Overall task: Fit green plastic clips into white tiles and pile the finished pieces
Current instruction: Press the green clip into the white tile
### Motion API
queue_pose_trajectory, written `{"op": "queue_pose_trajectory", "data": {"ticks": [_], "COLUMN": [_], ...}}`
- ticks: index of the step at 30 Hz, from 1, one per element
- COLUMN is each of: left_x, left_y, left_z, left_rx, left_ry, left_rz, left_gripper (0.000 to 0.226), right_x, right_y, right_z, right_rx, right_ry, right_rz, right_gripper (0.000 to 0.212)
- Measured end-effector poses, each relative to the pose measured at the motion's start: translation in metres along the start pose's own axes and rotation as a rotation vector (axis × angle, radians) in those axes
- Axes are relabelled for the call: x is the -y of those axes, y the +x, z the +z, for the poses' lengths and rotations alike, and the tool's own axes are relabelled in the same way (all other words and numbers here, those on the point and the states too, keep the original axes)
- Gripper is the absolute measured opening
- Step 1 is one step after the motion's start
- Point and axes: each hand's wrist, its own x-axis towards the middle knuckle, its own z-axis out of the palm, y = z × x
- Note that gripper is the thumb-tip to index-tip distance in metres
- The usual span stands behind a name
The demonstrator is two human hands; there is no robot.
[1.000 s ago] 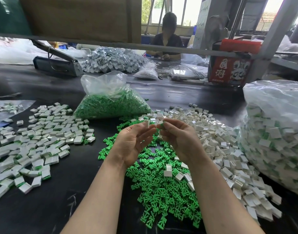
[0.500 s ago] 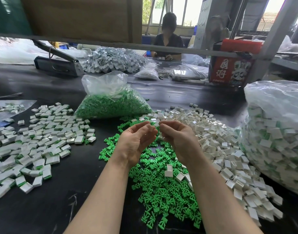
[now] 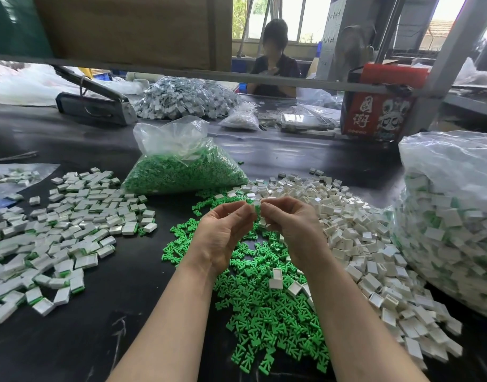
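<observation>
Both hands are raised over the loose green clips (image 3: 267, 307) in the middle of the black table. My left hand (image 3: 223, 235) and my right hand (image 3: 292, 227) meet at the fingertips and together pinch one small white tile (image 3: 256, 209). Another white tile shows under my right hand's curled fingers; whether a clip sits in either tile is hidden. Empty white tiles (image 3: 355, 244) lie heaped to the right. The finished pieces (image 3: 60, 232), white with green edges, are spread out on the left.
A clear bag of green clips (image 3: 181, 166) stands behind the hands. A big bag of finished pieces (image 3: 451, 224) fills the right side. A red box (image 3: 374, 111), a heat sealer (image 3: 93, 106) and a seated person (image 3: 275, 70) are at the far side.
The hands stayed raised and close together, fingertips working at the same spot. A white tile now shows plainly between the fingertips. Nothing on the table has moved.
</observation>
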Motion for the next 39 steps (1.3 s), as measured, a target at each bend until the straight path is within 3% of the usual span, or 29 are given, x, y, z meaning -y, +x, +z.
{"op": "queue_pose_trajectory", "data": {"ticks": [13,23,30,39], "left_x": [-0.004,-0.009,-0.003,0.002], "left_y": [-0.002,-0.01,-0.011,-0.007], "left_z": [-0.004,-0.007,-0.008,-0.014], "left_rx": [0.091,0.285,0.337,0.38], "left_ry": [0.205,0.791,0.82,0.812], "left_rz": [0.035,-0.003,0.07,-0.005], "left_gripper": [0.042,0.024,0.022,0.039], "right_x": [0.003,0.005,0.01,0.013], "right_y": [-0.002,-0.003,-0.005,-0.007], "right_z": [-0.001,-0.006,-0.009,-0.008], "right_rx": [-0.014,0.072,0.104,0.12], "right_ry": [-0.072,-0.17,-0.167,-0.154], "right_rz": [-0.034,-0.001,0.026,0.066], "right_gripper": [0.007,0.005,0.007,0.008]}}
